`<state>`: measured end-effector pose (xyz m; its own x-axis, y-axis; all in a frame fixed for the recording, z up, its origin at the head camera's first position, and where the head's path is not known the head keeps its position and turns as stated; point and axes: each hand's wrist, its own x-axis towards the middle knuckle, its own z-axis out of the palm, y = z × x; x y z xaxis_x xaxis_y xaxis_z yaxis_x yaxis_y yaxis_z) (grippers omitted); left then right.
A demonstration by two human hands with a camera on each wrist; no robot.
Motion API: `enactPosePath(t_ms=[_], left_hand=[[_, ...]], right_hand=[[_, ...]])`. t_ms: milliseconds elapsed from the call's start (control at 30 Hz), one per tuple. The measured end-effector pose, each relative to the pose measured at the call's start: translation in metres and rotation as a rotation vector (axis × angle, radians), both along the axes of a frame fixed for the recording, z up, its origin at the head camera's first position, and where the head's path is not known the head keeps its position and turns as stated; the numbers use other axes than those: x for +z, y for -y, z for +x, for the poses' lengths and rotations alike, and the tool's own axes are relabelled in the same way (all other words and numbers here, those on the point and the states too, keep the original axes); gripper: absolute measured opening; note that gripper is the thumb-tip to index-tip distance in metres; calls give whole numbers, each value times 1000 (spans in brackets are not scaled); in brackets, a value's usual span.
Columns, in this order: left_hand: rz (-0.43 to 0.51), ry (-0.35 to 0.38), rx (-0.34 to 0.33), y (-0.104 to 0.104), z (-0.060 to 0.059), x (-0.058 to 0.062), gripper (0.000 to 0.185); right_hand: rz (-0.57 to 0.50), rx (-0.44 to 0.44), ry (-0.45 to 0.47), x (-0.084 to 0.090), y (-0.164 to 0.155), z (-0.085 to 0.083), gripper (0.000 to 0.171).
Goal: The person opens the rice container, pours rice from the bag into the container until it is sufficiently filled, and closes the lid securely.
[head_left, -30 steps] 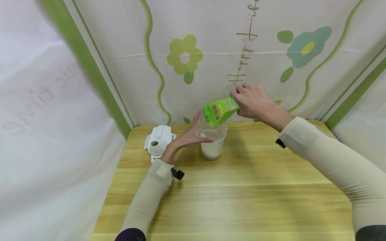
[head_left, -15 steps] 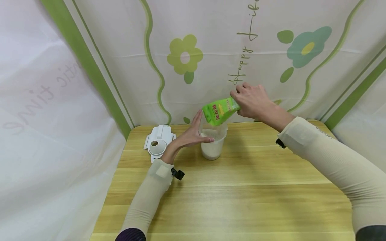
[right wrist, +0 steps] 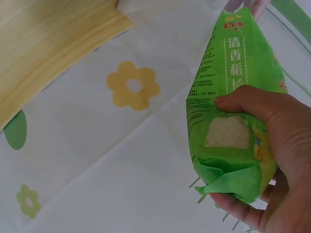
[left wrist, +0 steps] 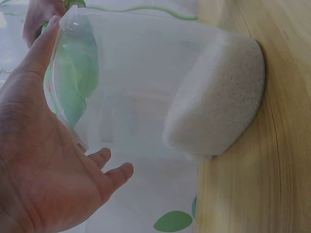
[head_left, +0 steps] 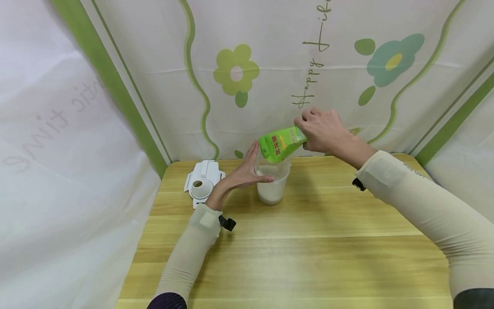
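Right hand fingers grip bag over cup rim; left hand fingers straight.

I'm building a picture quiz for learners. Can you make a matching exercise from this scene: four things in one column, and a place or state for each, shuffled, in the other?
Things:
1. green bag
2. clear cup
3. white lid
4. left hand

States:
A. lies on the table's back left corner
B. tilted mouth-down over the cup
C. partly filled with white grains
D. open, fingers straight beside the cup

Pairs: 1-B, 2-C, 3-A, 4-D
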<state>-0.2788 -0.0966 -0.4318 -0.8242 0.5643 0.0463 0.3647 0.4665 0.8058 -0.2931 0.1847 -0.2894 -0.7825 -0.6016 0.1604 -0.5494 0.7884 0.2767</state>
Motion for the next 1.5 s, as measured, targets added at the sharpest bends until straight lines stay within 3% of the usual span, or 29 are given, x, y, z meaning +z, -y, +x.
enactPosePath(t_ms=[367,833,1133,1500], left_hand=[[7,-2,5,-1,0,0,155],[-5,-19,8,0,0,1,154],[8,-26,-1,-1,0,0,157],[-8,-8,2,-1,0,-1,155]], right_hand=[[-53,0,16,-6,-6,-9,54],[-132,-37,103,-14,-16,-16,51],[-204,-83,217,-19,-22,-19,50],[-371,-94,342,-27,-40,-25,43]])
